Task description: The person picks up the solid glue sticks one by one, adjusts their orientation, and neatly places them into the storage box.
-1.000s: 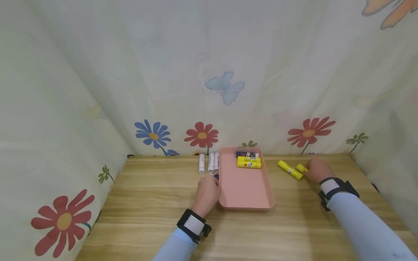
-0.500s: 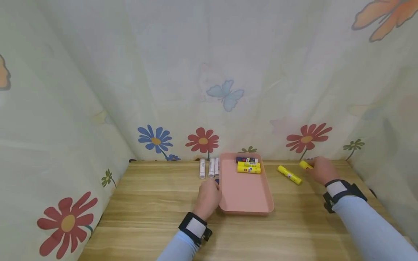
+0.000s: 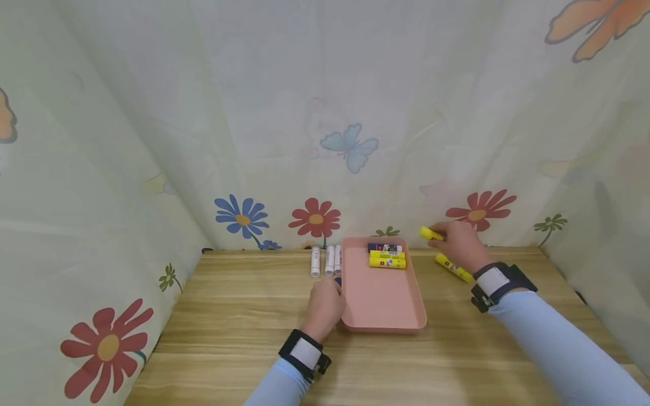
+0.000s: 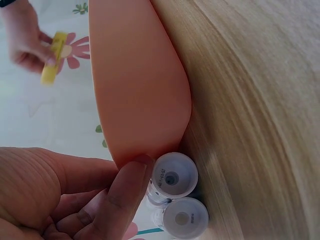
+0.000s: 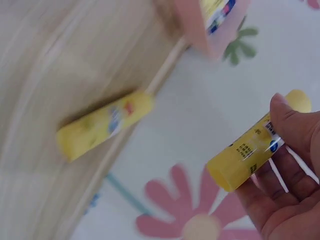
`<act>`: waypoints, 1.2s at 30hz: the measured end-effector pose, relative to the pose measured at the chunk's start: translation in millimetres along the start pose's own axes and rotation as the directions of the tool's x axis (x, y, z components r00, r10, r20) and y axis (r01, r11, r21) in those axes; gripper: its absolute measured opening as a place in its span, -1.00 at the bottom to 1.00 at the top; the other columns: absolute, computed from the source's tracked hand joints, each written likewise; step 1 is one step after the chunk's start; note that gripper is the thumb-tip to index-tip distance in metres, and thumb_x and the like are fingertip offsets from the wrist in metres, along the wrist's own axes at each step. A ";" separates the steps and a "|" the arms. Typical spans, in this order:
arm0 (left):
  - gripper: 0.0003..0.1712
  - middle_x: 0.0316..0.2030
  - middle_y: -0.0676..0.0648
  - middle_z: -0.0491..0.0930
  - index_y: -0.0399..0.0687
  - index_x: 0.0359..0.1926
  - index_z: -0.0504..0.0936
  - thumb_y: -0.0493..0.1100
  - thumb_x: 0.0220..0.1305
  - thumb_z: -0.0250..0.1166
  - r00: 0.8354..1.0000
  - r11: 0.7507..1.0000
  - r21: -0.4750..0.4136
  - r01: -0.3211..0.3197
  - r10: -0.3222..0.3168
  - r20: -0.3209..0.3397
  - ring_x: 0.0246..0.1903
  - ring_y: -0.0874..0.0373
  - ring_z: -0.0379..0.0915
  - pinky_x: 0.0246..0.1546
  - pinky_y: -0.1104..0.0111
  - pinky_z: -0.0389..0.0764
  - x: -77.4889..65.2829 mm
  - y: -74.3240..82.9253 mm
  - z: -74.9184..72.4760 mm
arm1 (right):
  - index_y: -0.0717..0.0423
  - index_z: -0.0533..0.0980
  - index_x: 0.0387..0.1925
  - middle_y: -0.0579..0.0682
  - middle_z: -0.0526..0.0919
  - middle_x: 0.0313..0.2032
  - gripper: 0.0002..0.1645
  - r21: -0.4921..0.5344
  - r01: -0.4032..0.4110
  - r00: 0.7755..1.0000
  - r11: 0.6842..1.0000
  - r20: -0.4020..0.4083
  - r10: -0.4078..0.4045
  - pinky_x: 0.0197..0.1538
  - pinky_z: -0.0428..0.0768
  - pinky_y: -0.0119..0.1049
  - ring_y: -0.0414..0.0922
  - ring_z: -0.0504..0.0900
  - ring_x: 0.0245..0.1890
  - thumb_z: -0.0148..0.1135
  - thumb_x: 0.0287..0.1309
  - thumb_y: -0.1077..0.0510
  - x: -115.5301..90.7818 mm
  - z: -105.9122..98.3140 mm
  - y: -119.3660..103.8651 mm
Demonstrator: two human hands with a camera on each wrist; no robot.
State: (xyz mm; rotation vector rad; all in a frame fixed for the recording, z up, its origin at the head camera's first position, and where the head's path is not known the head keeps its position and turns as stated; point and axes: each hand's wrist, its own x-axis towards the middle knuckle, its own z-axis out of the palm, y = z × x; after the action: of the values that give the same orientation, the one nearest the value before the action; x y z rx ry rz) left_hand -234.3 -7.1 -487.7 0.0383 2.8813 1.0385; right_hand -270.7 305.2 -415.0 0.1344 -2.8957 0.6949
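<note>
Pink tray [image 3: 381, 299], nearer half passable, sticks [image 3: 387, 263] across far end

The head view looks forward and down; both wrist views, closer, share the tray [image 4: 140, 90].

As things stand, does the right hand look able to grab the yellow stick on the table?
Probably not straight away: the right hand holds another yellow stick. Otherwise the way looks free; nothing lies on the stick on the table.

Yellow stick [image 5: 245, 152], white stick [image 4: 176, 176]; both illegibly printed
</note>
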 end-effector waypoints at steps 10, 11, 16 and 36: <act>-0.80 -0.64 0.02 0.54 -0.09 -0.58 0.67 -0.31 0.15 0.23 1.000 1.000 0.023 -0.004 0.004 0.001 -0.69 0.26 0.44 -0.82 0.51 0.37 1.9 -1.6 1.3 | 0.07 0.56 0.03 0.08 0.65 -0.07 -0.54 0.052 0.079 0.990 0.996 0.110 -0.084 -0.03 0.60 -0.06 -0.01 0.59 -0.12 0.36 0.02 0.16 13.5 41.0 -47.0; -0.79 -0.65 0.03 0.54 -0.09 -0.58 0.67 -0.31 0.15 0.23 1.000 1.000 0.028 -0.002 0.001 0.002 -0.70 0.27 0.44 -0.82 0.51 0.36 2.5 -2.0 2.1 | 0.06 0.56 0.03 0.07 0.65 -0.07 -0.53 0.049 0.083 0.989 0.995 0.117 -0.088 -0.02 0.59 -0.07 -0.02 0.59 -0.12 0.37 0.01 0.16 13.9 45.4 -49.8; -0.78 -0.68 0.03 0.53 -0.11 -0.59 0.67 -0.32 0.14 0.22 1.000 1.000 0.025 0.004 -0.004 -0.008 -0.72 0.26 0.43 -0.83 0.50 0.35 3.4 -3.5 4.1 | -0.04 0.55 0.06 0.04 0.62 -0.02 -0.45 0.095 0.086 0.983 0.992 0.152 -0.100 0.01 0.58 -0.08 -0.03 0.56 -0.09 0.41 -0.05 0.21 14.9 67.7 -59.7; -0.80 -0.66 0.03 0.52 -0.10 -0.56 0.67 -0.29 0.17 0.22 1.000 1.000 -0.005 0.016 -0.016 0.006 -0.72 0.28 0.43 -0.83 0.50 0.35 4.3 -4.0 0.8 | 0.01 0.63 -0.11 0.04 0.54 -0.06 -0.60 0.027 -0.003 0.962 1.000 0.275 -0.004 0.10 0.51 -0.04 0.03 0.47 -0.11 0.45 -0.10 0.17 23.8 114.1 -50.0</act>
State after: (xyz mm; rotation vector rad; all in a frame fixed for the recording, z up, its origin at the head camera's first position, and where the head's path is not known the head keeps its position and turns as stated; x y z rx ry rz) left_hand -238.5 -9.5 -491.1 0.0182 2.8689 1.0409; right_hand -303.2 207.4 -489.0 0.2541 -3.1493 0.7720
